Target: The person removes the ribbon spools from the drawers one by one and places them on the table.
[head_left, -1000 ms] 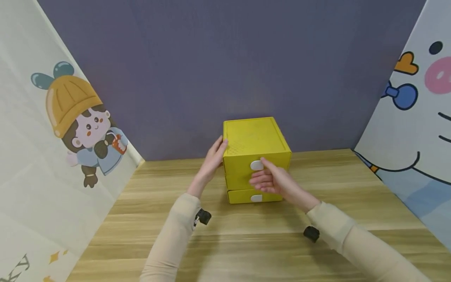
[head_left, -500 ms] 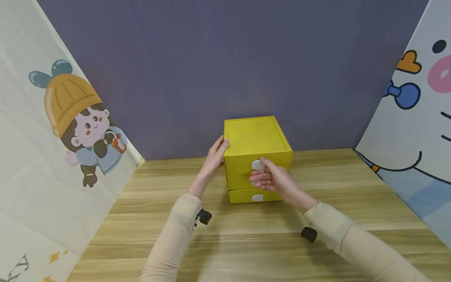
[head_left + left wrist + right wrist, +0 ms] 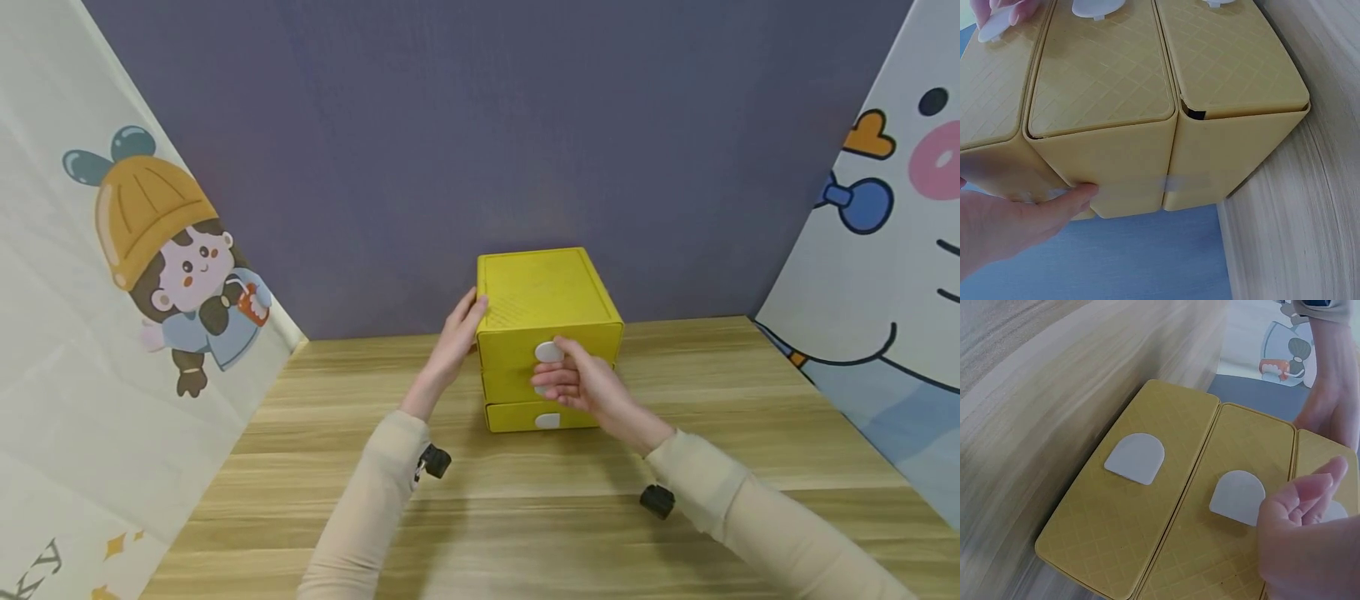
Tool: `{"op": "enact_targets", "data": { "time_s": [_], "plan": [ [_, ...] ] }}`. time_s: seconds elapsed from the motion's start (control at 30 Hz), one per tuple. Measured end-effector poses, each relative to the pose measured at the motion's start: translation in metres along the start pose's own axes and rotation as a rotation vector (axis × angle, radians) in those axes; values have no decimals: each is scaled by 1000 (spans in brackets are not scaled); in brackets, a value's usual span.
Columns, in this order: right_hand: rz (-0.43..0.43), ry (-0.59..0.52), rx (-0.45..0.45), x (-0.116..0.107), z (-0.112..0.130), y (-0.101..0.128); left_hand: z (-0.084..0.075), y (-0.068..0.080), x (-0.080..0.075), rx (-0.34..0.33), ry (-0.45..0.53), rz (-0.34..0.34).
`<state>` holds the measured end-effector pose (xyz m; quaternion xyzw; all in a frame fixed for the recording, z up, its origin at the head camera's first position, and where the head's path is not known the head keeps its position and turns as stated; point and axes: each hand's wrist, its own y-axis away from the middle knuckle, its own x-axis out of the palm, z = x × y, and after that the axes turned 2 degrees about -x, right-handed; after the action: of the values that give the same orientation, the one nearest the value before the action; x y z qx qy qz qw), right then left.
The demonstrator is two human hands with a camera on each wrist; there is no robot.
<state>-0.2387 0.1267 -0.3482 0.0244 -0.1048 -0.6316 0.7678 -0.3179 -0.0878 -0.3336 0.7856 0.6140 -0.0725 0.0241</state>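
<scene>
A yellow three-drawer box (image 3: 543,292) stands on the wooden table (image 3: 525,517) against the back wall. My left hand (image 3: 453,333) lies flat against its left side near the top, fingers straight, and it also shows in the left wrist view (image 3: 1016,219). My right hand (image 3: 581,383) is at the front, thumb and curled fingers pinching the top drawer's white tab (image 3: 547,352). The middle tab (image 3: 1237,497) and bottom tab (image 3: 1135,458) are free. All drawers look pushed in.
A purple wall (image 3: 487,125) runs behind the box. Cartoon-printed panels slant in at the left (image 3: 112,292) and right (image 3: 885,275). Bare table surface lies in front of the box and to both sides.
My right hand has drawn in a little closer to the drawer fronts, its fingers curling tighter by the top tab. The left hand and the box have stayed put.
</scene>
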Motion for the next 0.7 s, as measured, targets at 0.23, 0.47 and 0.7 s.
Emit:
{"op": "enact_targets", "data": {
  "time_s": [0.23, 0.47, 0.7],
  "plan": [
    [5, 5, 6, 0, -1, 5, 0, 0, 1, -1, 18, 9],
    [8, 17, 11, 1, -1, 11, 0, 1, -1, 0, 13, 10],
    [28, 28, 15, 0, -1, 17, 1, 0, -1, 3, 4, 13]
  ]
}}
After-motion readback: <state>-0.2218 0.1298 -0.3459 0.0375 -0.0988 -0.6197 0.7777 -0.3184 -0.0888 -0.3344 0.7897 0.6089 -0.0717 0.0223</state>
